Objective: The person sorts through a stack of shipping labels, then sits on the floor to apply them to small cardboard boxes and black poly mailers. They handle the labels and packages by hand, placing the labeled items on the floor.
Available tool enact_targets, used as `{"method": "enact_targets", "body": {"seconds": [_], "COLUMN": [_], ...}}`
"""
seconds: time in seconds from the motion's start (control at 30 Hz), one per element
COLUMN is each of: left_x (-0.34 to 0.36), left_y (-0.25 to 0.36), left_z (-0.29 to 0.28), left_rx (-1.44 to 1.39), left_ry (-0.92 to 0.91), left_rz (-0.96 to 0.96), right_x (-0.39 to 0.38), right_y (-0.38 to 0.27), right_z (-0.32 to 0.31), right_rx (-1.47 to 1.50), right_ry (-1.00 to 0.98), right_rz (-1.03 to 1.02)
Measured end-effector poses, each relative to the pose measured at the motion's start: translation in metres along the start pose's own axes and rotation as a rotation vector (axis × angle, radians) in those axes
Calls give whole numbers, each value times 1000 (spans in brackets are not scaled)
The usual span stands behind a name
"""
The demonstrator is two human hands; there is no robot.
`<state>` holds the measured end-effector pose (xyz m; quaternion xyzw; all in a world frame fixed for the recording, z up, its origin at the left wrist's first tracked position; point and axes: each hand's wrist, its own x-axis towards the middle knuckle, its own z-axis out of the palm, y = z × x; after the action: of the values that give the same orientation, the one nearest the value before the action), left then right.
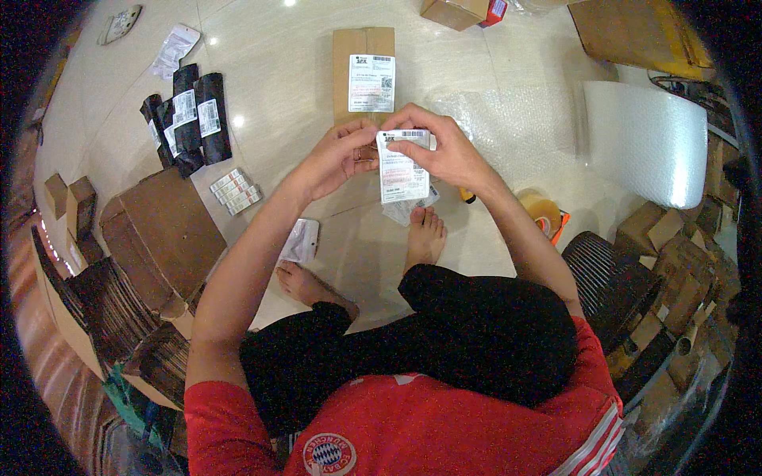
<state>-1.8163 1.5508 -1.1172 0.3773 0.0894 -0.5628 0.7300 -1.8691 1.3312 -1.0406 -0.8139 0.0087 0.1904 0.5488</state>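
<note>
A white printed shipping label (405, 182) hangs upright between my hands, above the floor. My right hand (444, 147) pinches it near its top, with the thumb across its face. At the label's upper left corner, my left hand (343, 159) is closed, its thumb and forefinger pinched together on the edge. Just beyond my hands lies a brown cardboard box (341, 71) bearing a similar white label (371, 83); my fingers cover its near end. Below the held label, a clear plastic piece (406, 209) lies near my foot.
Black wrapped parcels (210, 139) and a stack of small white boxes (235, 192) lie to the left. Flattened cardboard (163, 238) stands nearer. At the right are bubble wrap (651, 143), a tape roll (540, 214) and cartons (675, 293). A white pouch (300, 240) lies by my left foot.
</note>
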Motion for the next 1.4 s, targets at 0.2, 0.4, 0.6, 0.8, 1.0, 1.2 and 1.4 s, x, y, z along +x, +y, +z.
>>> {"method": "enact_targets", "body": {"seconds": [0.2,0.4,0.6,0.8,1.0,1.2,1.4], "left_x": [0,1,5,7,3,-2,-1], "left_y": [1,-1,-7,-10,-6,3,-1], "left_z": [0,-5,-17,-24,-8,6,3], "left_rx": [-89,-142,-216,-174,-210,-93,-134], "left_ry": [-7,-45,-116,-187,-147,-122,-108], "left_rz": [13,-9,-31,-17,-28,-105,-115], "right_x": [3,4,6,9,9,8,11], "right_y": [-1,-4,-6,-5,-3,-3,-7], "right_z": [0,1,1,2,5,9,6], "right_rx": [-57,-8,-43,-15,59,36,-3], "right_ry": [2,-3,7,-11,23,94,59], "right_rz": [-78,-71,-106,-94,-34,-111,-140]}}
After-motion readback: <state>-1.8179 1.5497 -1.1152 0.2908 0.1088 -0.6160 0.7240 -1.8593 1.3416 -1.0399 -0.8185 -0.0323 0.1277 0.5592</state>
